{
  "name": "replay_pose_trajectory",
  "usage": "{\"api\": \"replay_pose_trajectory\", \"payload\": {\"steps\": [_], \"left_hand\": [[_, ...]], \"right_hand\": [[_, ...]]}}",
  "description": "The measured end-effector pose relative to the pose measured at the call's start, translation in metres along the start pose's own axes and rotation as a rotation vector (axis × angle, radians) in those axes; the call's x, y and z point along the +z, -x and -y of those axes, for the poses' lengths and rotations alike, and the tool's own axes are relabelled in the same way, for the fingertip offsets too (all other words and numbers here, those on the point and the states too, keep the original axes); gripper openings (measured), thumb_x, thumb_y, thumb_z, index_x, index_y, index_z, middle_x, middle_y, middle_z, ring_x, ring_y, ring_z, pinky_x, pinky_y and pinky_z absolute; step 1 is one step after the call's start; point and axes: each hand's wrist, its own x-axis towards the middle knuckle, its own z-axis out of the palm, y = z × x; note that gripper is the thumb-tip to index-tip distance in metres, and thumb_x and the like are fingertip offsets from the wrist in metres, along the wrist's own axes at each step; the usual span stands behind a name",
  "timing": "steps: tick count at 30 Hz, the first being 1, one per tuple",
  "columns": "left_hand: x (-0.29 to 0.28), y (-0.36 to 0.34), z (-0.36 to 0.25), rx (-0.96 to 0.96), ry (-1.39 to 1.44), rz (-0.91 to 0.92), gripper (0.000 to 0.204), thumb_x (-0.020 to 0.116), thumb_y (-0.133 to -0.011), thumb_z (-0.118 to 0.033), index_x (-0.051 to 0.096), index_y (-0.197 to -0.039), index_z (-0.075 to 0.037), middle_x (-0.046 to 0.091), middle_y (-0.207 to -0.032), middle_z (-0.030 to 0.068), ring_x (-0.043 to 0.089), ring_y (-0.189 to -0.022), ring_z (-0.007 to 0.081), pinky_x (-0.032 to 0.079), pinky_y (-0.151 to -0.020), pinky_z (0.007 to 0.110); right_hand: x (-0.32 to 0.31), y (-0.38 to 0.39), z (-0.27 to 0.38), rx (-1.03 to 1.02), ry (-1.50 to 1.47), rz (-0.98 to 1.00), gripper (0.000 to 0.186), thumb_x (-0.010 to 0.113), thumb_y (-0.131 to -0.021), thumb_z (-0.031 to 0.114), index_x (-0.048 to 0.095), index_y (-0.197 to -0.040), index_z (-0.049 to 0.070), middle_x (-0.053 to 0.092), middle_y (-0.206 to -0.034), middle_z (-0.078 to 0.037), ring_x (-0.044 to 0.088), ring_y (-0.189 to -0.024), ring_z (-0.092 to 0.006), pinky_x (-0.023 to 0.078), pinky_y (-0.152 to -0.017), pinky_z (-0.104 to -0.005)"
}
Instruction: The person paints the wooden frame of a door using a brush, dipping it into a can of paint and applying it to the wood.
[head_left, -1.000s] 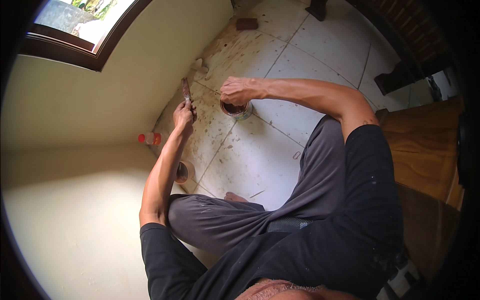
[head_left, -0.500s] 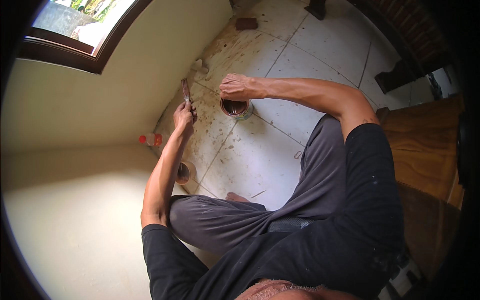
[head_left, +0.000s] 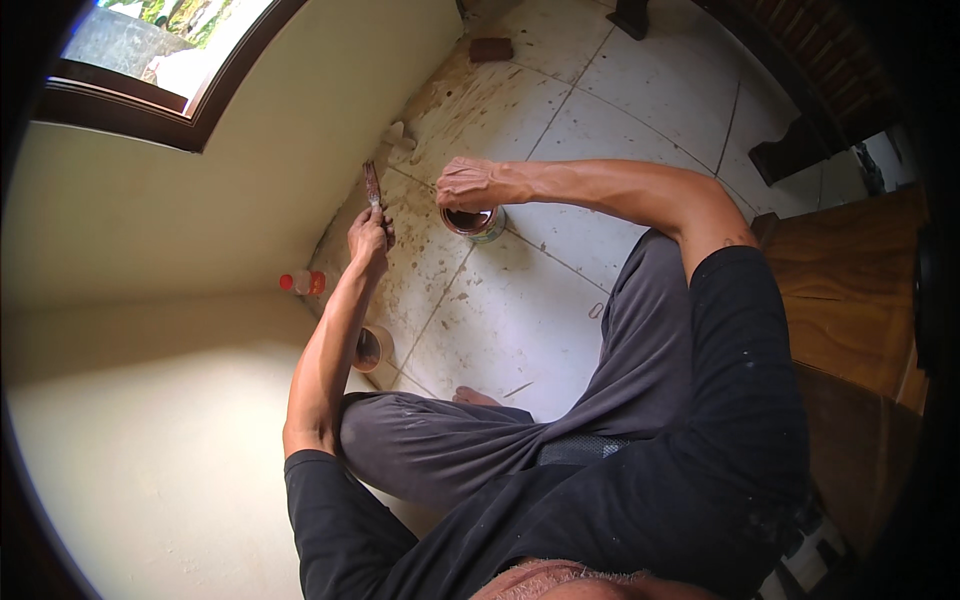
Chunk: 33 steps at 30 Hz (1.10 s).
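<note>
My left hand is closed round a narrow paintbrush, pointing away from me, its far part coated reddish brown. To its right, my right hand is a closed fist over the far rim of a round paint can standing on the floor. Whatever its fingers hold is hidden from above. Dark brown liquid shows inside the can, partly covered by the fist.
Brown smears mark the white tiled floor along the wall. A red-capped bottle and a round tub are near my left forearm. A brown block lies farther off; wooden furniture stands at right.
My right hand has dropped slightly toward me, covering more of the can's opening. My left hand and the paintbrush have hardly moved.
</note>
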Motion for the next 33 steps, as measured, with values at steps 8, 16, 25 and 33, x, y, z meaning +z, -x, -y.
{"api": "replay_pose_trajectory", "payload": {"steps": [8, 16, 25, 33], "left_hand": [[-0.004, -0.004, 0.004, 0.012, 0.007, 0.013, 0.024, 0.051, -0.102, -0.024, 0.057, -0.114, -0.005, 0.057, -0.077, -0.0008, 0.051, -0.058, 0.0078, 0.043, -0.048, 0.022], [-0.001, -0.002, 0.002, -0.002, 0.015, 0.01, 0.024, 0.051, -0.102, -0.025, 0.057, -0.114, -0.005, 0.057, -0.078, -0.0006, 0.051, -0.057, 0.0079, 0.043, -0.048, 0.022], [-0.002, 0.0, 0.0, -0.008, 0.007, -0.008, 0.023, 0.051, -0.102, -0.024, 0.057, -0.115, -0.005, 0.056, -0.078, -0.0008, 0.051, -0.057, 0.0079, 0.043, -0.047, 0.022], [0.0, -0.002, 0.0, 0.003, -0.01, -0.002, 0.024, 0.051, -0.102, -0.025, 0.057, -0.115, -0.006, 0.057, -0.079, -0.0008, 0.051, -0.058, 0.0075, 0.043, -0.048, 0.022]], "right_hand": [[-0.005, 0.004, -0.004, -0.015, 0.127, -0.084, 0.015, 0.063, -0.071, 0.013, 0.052, -0.065, 0.004, 0.06, -0.069, -0.012, 0.063, -0.071, -0.0254, 0.051, -0.064, -0.0357], [-0.009, 0.004, -0.001, -0.036, 0.035, 0.082, 0.013, 0.062, -0.074, 0.016, 0.055, -0.068, 0.006, 0.061, -0.075, -0.008, 0.065, -0.078, -0.025, 0.052, -0.068, -0.0356], [0.0, -0.004, 0.003, -0.044, -0.072, 0.041, 0.014, 0.061, -0.074, 0.015, 0.054, -0.065, 0.008, 0.06, -0.071, -0.008, 0.064, -0.071, -0.0248, 0.05, -0.062, -0.0377], [0.013, 0.001, -0.004, -0.045, 0.164, -0.048, 0.015, 0.062, -0.075, 0.016, 0.055, -0.064, 0.008, 0.059, -0.066, -0.008, 0.064, -0.068, -0.0246, 0.052, -0.065, -0.0346]]}}
